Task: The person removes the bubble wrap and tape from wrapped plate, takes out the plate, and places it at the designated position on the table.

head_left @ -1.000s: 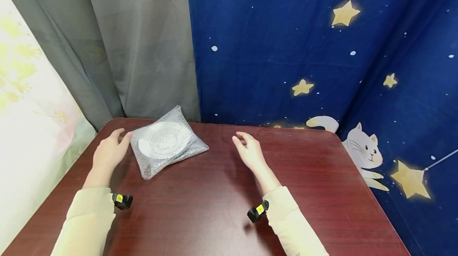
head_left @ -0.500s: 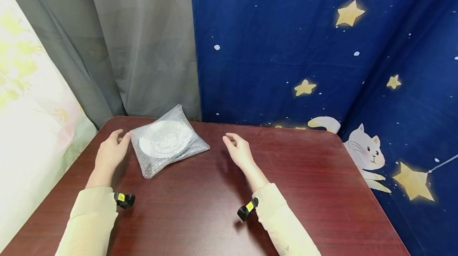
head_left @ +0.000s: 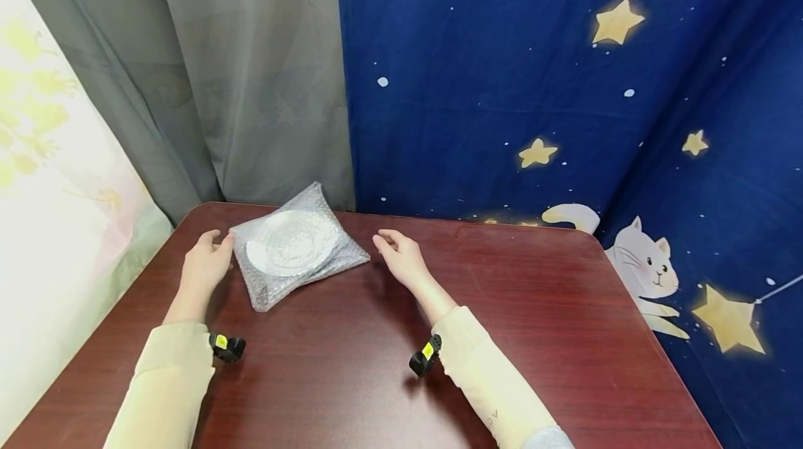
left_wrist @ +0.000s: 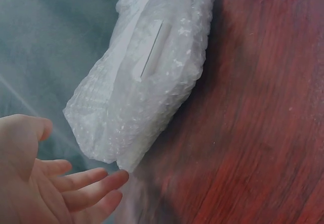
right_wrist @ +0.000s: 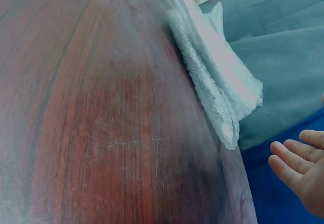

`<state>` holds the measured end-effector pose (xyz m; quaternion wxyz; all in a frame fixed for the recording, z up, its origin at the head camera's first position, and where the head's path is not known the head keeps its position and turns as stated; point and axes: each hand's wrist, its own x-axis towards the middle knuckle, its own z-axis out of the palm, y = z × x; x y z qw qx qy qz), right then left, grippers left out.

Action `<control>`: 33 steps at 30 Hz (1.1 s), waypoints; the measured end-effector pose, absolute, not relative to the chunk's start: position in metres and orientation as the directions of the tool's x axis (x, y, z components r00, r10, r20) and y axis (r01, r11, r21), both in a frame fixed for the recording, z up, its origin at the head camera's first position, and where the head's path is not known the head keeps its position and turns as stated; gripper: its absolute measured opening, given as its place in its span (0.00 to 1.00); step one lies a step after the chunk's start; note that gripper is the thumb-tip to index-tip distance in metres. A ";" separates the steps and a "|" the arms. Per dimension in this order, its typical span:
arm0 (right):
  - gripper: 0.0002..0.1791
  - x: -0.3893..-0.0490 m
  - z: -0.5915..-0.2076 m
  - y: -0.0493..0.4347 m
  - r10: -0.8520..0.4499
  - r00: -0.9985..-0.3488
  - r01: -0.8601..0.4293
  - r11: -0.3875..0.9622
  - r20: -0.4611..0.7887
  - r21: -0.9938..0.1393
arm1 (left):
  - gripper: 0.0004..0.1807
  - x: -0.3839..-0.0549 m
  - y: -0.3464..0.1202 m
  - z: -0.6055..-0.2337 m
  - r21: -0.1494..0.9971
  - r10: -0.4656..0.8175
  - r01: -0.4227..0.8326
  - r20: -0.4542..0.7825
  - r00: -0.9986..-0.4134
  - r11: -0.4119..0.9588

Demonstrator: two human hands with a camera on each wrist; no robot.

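Note:
A bubble-wrap pouch (head_left: 266, 288) lies on the table, with a round white plate-like disc (head_left: 291, 243) showing through it. My left hand (head_left: 205, 268) is at the pouch's left corner, thumb close to the wrap and fingers loosely extended. In the left wrist view, the fingertips of that hand (left_wrist: 55, 188) are right at the lower corner of the pouch (left_wrist: 157, 82). Off the pouch's right corner hovers my right hand (head_left: 404, 259), fingers relaxed around nothing. The right wrist view shows this hand (right_wrist: 304, 171) apart from the pouch (right_wrist: 210, 77).
The dark red wooden table (head_left: 533, 309) has a rounded far edge just behind the pouch. A grey curtain (head_left: 276, 86) and a blue star-patterned curtain (head_left: 452, 86) hang behind it. A pale printed cloth (head_left: 63, 226) hangs along the left side.
My right hand has moved left toward the pouch's right corner. My left hand has shifted slightly right, closer to the left corner. The pouch stays in place on the table.

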<state>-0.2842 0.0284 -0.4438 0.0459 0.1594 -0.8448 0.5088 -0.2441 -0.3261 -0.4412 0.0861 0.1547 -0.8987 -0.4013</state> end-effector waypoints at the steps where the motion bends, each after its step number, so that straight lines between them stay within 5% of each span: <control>1: 0.21 -0.284 -0.443 0.027 -0.227 -0.945 -0.316 0.431 0.237 -0.846 | 0.39 -0.245 -0.325 -0.442 0.753 -0.350 -0.216 0.020 -0.937 0.622; 33: 0.28 -0.288 -0.462 -0.029 -0.222 -0.968 0.132 -0.044 -0.119 -0.990 | 0.39 -0.252 -0.314 -0.452 0.925 -0.381 -0.353 -0.278 -0.882 0.142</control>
